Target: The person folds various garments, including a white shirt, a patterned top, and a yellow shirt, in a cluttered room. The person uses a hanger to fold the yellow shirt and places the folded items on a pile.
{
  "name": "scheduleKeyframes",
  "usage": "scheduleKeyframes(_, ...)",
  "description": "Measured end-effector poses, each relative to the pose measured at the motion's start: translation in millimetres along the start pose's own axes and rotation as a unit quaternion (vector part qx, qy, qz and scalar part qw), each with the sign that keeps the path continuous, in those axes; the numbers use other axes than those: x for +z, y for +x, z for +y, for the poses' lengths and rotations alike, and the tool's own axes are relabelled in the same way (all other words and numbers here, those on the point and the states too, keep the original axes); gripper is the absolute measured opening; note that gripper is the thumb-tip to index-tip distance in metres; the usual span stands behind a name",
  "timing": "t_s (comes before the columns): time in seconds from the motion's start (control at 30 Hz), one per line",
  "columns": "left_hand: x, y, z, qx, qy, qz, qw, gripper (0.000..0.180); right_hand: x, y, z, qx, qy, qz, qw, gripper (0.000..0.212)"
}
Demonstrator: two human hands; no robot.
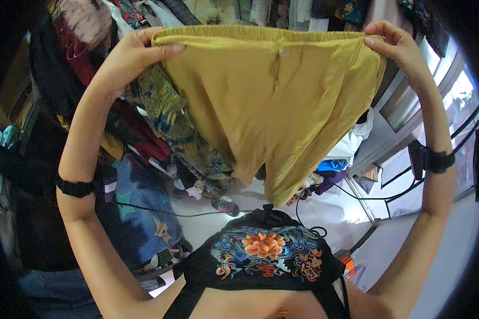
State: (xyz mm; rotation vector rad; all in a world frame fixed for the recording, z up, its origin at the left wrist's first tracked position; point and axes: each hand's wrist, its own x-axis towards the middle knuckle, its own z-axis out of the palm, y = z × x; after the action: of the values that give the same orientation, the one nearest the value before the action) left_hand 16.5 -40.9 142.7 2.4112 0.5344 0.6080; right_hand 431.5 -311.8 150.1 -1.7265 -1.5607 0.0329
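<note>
A heap of patterned garments (159, 114) was seen filling the left of the frame, above a pale floor (335, 210) at the centre. Mustard-yellow shorts (271, 101) were held spread across the upper middle, hanging limp; the cloth was judged light, soft and easily creased, best gripped at the elasticated waistband. A black embroidered top (266, 255) was seen at the lower centre. The left hand (135, 56) and the right hand (396, 45) were each pinched closed on a waistband corner. No containers could be made out.

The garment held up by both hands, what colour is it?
Plain mustard yellow garment, no pattern; head view shows it.
</note>
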Motion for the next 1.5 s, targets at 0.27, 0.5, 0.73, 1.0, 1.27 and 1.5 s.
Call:
scheduleKeyframes(0.27,61,-18,2,-0.005,-0.169,0.014,0.986,0.026,45,-79,29,0.116,0.053,-0.024,0.992,0.039)
scheduleKeyframes(0.5,124,-25,3,-0.026,-0.128,-0.023,0.991,0.022,76,-152,69,0.164,0.158,0.061,0.972,0.03)
scheduleKeyframes(0.73,172,-12,9,-0.049,-0.265,0.021,0.963,0.025,103,-195,93,0.211,0.189,0.117,0.952,0.02)
scheduleKeyframes(1.0,198,-14,32,-0.027,-0.255,-0.011,0.966,0.023,163,-183,56,0.07,0.097,0.159,0.98,0.019)
scheduleKeyframes(1.27,203,-11,39,-0.038,-0.237,-0.054,0.969,0.016,215,-152,16,0.018,0.29,-0.035,0.956,0.031)
scheduleKeyframes(1.5,194,-25,32,-0.053,-0.208,-0.079,0.973,0.016,239,-134,26,-0.06,0.265,-0.026,0.962,0.026)
